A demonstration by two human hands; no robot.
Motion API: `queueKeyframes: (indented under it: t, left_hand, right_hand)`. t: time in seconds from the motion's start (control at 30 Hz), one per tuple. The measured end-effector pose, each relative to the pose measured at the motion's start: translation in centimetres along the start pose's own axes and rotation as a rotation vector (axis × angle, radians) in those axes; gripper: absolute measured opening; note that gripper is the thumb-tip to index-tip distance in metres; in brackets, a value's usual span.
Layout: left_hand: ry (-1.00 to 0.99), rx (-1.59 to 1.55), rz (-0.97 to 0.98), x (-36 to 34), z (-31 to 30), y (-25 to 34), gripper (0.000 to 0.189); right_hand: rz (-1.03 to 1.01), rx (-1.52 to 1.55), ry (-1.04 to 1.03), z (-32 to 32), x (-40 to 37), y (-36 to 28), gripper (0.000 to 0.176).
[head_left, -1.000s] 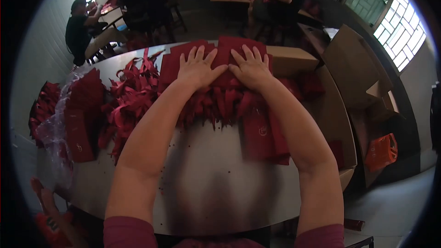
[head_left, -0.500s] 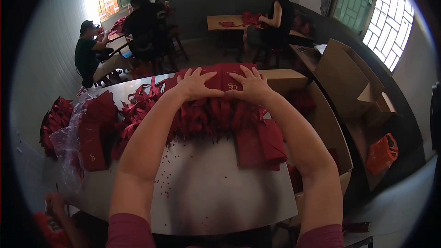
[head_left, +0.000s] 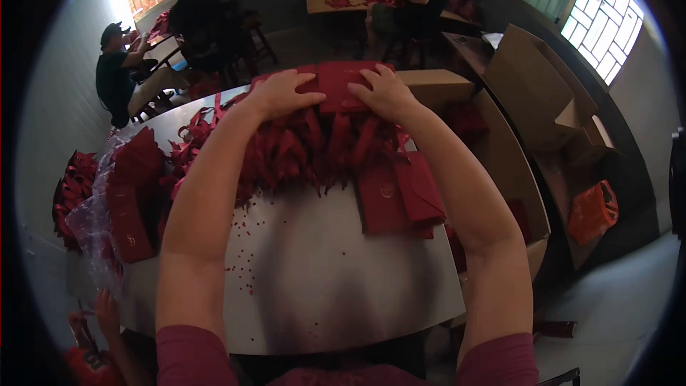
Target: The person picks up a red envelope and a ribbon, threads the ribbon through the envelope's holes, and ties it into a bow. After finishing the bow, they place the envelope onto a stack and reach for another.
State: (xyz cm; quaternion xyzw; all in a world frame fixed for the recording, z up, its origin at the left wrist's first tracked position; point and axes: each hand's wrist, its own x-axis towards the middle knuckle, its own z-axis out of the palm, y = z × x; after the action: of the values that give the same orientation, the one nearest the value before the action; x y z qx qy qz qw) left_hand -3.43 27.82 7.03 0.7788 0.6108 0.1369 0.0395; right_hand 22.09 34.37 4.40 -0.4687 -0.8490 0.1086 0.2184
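Both my arms reach across the table to a row of red paper gift bags [head_left: 336,89] with dark red ribbon handles hanging off the near side. My left hand [head_left: 282,93] rests on top of the row, fingers and thumb spread. A short way to its right, my right hand [head_left: 386,91] lies on the same bags, also with its fingers apart. Below the right hand, a few red gift bags [head_left: 389,196] lie flat; the top one shows a folded flap. Loose red ribbons [head_left: 204,129] heap up to the left of my left hand.
Small red bits dot the white tabletop [head_left: 314,279]. Stacked red bags [head_left: 128,221] and clear plastic wrap [head_left: 93,229] sit at left. Cardboard boxes [head_left: 536,93] and an orange bag [head_left: 594,214] are at right. Several people sit nearby; one person's hands [head_left: 103,314] show at lower left.
The view has tilted down, so the room sits higher or further out of frame. My hands stay on the bags and have drawn slightly apart.
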Motion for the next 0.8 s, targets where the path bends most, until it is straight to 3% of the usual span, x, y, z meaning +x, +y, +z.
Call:
queueKeyframes:
  t: [0.13, 0.23, 0.3, 0.47, 0.57, 0.63, 0.8]
  left_hand:
    - [0.011, 0.190, -0.176, -1.2, -1.9, 3.7, 0.070]
    - [0.118, 0.223, -0.132, -2.9, -2.3, 4.8, 0.066]
    - [0.184, 0.239, -0.101, -4.3, -2.7, 5.5, 0.067]
    - [0.396, 0.028, 0.185, -10.5, -1.2, 9.2, 0.056]
    - [0.195, -0.292, 0.296, -15.0, -0.4, 11.6, 0.048]
    - [0.125, -0.388, 0.237, -18.5, 1.0, 11.8, 0.048]
    - [0.204, -0.247, 0.122, -27.3, 1.5, 12.5, 0.043]
  right_hand:
    - [-0.020, 0.095, 0.205, -2.7, -3.0, -1.2, 0.064]
    - [-0.066, 0.246, 0.059, -6.3, -9.3, -1.3, 0.058]
    - [-0.028, 0.160, 0.009, -6.6, -14.2, -0.6, 0.055]
    - [0.159, -0.295, -0.039, -3.9, -21.9, -0.8, 0.079]
    - [0.200, -0.272, -0.001, -3.3, -23.3, -0.3, 0.081]
    - [0.222, -0.226, 0.017, -3.3, -24.1, -0.5, 0.077]
    - [0.185, -0.240, 0.097, -5.9, -27.0, -3.3, 0.068]
